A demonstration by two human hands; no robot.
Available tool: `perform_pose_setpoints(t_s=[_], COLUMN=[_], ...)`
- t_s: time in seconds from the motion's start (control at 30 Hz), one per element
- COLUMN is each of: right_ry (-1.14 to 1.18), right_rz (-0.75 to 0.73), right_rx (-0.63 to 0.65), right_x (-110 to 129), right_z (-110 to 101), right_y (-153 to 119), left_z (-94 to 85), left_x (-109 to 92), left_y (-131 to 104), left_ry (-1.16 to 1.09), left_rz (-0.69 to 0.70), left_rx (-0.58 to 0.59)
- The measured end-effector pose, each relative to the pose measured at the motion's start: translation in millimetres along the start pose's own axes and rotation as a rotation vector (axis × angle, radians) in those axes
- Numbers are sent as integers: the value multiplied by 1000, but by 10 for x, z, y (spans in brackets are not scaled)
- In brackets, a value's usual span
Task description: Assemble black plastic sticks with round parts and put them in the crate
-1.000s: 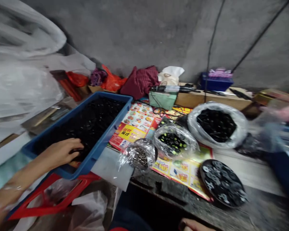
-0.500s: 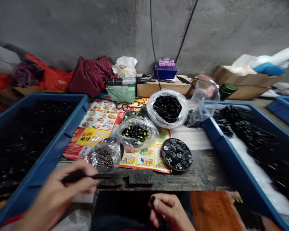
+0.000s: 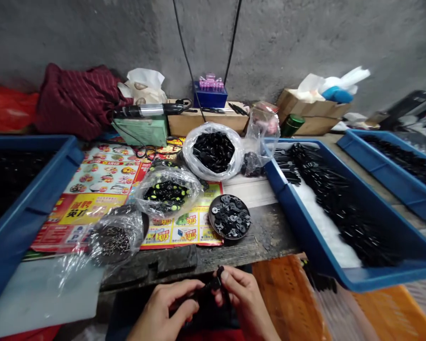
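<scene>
Our left hand (image 3: 165,308) grips black piece (image 3: 209,286); our right hand (image 3: 247,300) pinches its far end, both just before bench (image 3: 270,232). We seem to be lining up parts; next move calls for steady hold, careful alignment.

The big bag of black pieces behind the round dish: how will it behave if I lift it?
The bag will probably sag, since its plastic looks thin and wrinkled. It may feel rather heavy, because black pieces fill its wide opening. They look loose and the top is open, so some could spill if it tips.
</scene>
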State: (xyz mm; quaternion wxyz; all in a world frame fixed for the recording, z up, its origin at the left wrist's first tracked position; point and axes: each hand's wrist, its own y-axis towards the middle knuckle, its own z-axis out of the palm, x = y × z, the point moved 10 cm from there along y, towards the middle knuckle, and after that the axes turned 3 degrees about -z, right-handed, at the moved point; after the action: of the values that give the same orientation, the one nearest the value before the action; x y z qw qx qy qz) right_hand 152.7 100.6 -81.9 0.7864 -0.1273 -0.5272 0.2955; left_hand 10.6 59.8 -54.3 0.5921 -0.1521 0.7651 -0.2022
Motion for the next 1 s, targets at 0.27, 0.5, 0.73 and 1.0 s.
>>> perform_pose_setpoints(t_s=[0.27,0.5,0.73,1.0], right_ry=[18,-37,-113,-114], right_rz=[-21,-104,-159,-71], right_rx=[19,8,-58,19], right_x=[36,85,102,72], right_z=[-25,-34,-85,-7], right_y=[2,-16,-45,-48], left_z=[152,204,182,212], left_x=[-38,0,45,-17], left_y=[23,42,15,-52], left_ry=[-134,-249,-169,4], left_rz=[-1,-57,-9,83], left_rx=[63,26,-37,-67])
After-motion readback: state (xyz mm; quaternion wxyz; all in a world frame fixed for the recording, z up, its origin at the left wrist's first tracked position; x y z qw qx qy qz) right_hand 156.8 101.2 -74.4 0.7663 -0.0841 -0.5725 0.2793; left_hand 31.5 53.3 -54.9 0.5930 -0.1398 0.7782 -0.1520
